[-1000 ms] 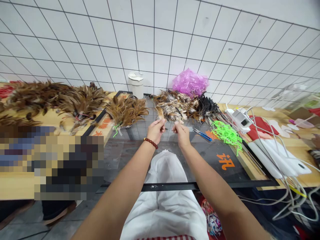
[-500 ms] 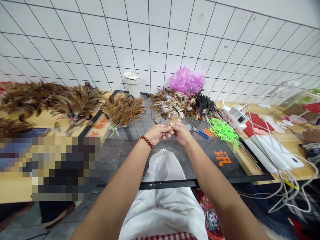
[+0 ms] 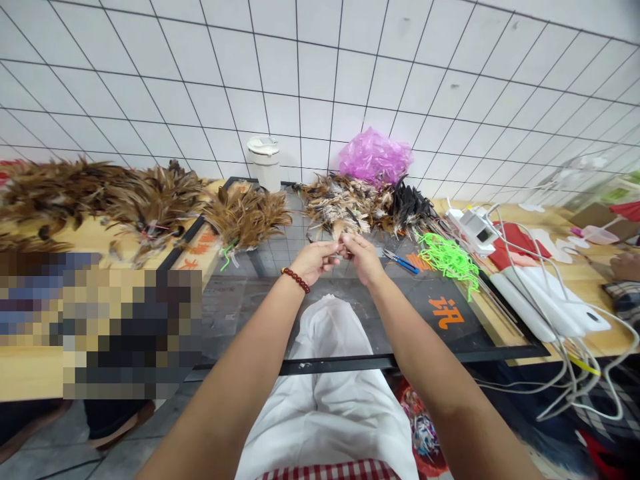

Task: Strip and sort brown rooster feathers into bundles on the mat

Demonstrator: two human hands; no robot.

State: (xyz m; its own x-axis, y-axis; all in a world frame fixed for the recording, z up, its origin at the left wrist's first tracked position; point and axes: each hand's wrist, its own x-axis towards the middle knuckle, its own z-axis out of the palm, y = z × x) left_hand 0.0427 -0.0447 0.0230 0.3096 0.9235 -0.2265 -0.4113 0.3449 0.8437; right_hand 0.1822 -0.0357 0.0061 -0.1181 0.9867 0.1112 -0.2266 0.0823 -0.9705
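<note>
My left hand [image 3: 316,261], with a dark red bead bracelet [image 3: 296,280] at the wrist, meets my right hand [image 3: 361,257] above the dark glass tabletop [image 3: 240,300]. Both are closed, fingertips pinched close together. Whatever sits between them is too small to make out; pale feather tips show just behind. Beyond my fingers lies a pile of mottled feathers [image 3: 335,207], with black feathers [image 3: 411,207] at its right end. Blue-handled thread snips [image 3: 403,261] rest to the right of my right hand, beside a heap of bright green cord [image 3: 447,257].
A brown feather bunch [image 3: 247,217] lies at left, with larger bundles [image 3: 155,197] farther over. A white lidded cup [image 3: 265,163] and a pink plastic bag [image 3: 375,157] stand by the tiled wall. White power strips [image 3: 555,303] and cables are at right, near another person's hand [image 3: 625,267].
My fingertips have drawn slightly apart and my right hand has risen a little. The view has shifted slightly; the things on the table stay in place.
</note>
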